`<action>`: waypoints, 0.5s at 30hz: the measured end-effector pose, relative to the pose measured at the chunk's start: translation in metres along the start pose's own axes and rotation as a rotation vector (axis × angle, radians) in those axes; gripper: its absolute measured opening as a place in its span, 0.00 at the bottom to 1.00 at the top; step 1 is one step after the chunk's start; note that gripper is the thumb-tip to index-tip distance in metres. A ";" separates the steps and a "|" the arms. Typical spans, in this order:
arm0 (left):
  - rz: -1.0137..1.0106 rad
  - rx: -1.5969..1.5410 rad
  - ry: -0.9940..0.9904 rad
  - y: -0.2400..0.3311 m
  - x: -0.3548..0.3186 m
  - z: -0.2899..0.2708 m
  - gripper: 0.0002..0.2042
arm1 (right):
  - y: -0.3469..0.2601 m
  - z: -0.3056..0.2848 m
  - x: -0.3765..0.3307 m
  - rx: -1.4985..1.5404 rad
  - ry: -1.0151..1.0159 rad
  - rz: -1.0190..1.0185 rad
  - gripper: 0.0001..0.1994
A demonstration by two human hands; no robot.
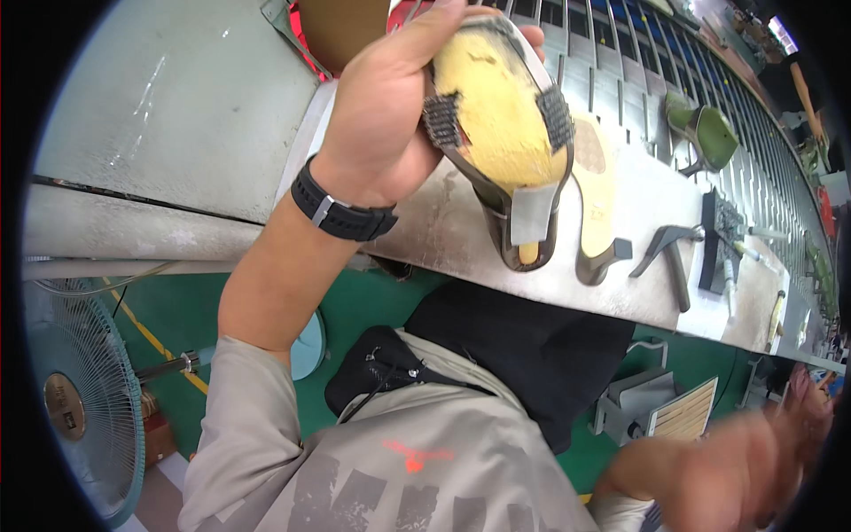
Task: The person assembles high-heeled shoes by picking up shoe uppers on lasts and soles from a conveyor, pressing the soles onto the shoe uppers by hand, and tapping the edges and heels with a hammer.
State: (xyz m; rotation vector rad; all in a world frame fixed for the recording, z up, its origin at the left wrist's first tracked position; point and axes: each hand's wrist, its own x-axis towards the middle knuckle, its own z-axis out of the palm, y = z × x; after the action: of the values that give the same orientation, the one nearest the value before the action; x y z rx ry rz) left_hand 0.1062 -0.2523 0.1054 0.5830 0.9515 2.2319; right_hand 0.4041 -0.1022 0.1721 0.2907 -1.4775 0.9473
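Observation:
My left hand (381,115) is raised over the bench and wrapped round an unfinished shoe (501,115), its underside facing me. The shoe's bottom is yellow and rough, with a dark textured patch at each side and a pale strip near the heel end. Just right of it, a beige sole with a heel (596,191) lies on the bench. Down at the lower right, away from the bench top, my right hand (727,479) is smeared by motion; its fingers cannot be made out.
A dark-handled hand tool (672,257) lies near the bench edge, beside a black block with tools (720,235). A green shoe (705,133) stands by the metal rods (629,53) at the back. A blue fan (80,399) stands at lower left, a grey machine (64,115) above it.

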 end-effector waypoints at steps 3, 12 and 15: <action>-0.038 -0.075 -0.101 -0.004 0.000 0.001 0.23 | 0.088 -0.011 -0.092 -0.419 -0.252 0.730 0.26; -0.006 0.003 -0.108 -0.012 -0.003 0.016 0.21 | 0.111 -0.014 -0.157 -0.478 -0.273 0.856 0.08; 0.066 0.170 -0.058 -0.016 -0.019 0.018 0.22 | 0.046 -0.050 -0.171 -0.235 -0.204 1.004 0.12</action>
State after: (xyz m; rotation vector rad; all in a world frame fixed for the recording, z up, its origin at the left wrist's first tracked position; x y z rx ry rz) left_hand 0.1359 -0.2485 0.1023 0.7614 1.1137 2.1926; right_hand 0.4378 -0.0999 -0.0089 -0.6097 -1.9304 1.5275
